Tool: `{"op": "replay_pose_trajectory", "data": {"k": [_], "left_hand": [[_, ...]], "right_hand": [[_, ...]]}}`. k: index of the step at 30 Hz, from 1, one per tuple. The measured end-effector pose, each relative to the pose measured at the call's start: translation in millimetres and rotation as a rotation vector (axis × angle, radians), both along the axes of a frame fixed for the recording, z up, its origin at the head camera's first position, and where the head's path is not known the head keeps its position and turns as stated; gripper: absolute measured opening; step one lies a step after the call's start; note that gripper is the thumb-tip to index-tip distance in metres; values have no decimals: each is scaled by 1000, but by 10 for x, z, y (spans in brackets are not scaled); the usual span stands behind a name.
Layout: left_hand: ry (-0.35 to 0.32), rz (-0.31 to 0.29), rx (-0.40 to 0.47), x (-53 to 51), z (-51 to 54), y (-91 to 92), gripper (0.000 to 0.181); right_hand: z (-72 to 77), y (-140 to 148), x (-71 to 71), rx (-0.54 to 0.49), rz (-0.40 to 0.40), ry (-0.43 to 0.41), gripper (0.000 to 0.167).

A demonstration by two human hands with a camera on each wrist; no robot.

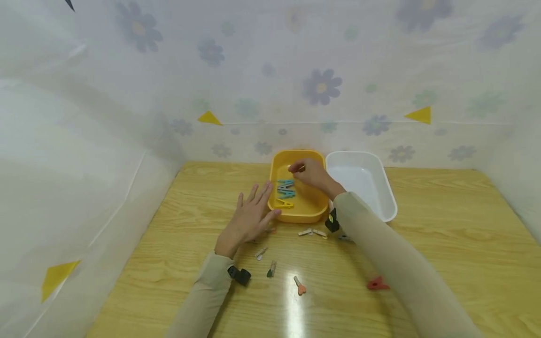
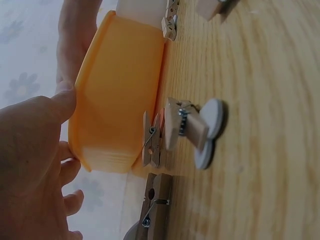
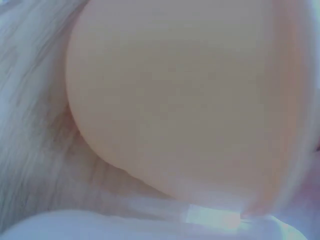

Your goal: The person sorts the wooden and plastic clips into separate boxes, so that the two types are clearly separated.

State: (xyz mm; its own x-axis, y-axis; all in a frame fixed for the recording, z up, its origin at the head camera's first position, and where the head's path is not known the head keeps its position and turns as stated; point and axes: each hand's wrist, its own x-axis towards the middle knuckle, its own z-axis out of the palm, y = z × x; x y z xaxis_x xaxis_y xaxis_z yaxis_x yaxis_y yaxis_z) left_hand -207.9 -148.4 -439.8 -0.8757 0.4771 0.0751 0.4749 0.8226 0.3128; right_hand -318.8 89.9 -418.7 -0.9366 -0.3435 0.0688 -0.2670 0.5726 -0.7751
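My left hand rests with spread, fairly straight fingers on the left rim of the orange-yellow bin; in the left wrist view the hand touches the edge of the bin. Over the bin's inside, my right hand has bent fingers pinching a small red thing, mostly hidden by them. Blue and grey clothespins lie at the bin's left side, with a yellow clothespin below them. The right wrist view shows the bin's outer wall, blurred.
A white bin stands against the right side of the yellow one. Several small wooden clothespins lie in front, one with an orange heart. A red clothespin lies near my right sleeve. A flowered curtain hangs behind.
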Motion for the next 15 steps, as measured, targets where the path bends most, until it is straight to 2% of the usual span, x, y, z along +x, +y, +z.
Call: {"op": "replay_pose_trajectory", "data": {"k": [7,15], "left_hand": [[-3,1,20,-44,-35,0,79],[-8,3,10,-89,-26,-80,78]], "right_hand": [[146,175,137,-22,-15,125,17],[235,330,397,-83,-15,162,21]]}}
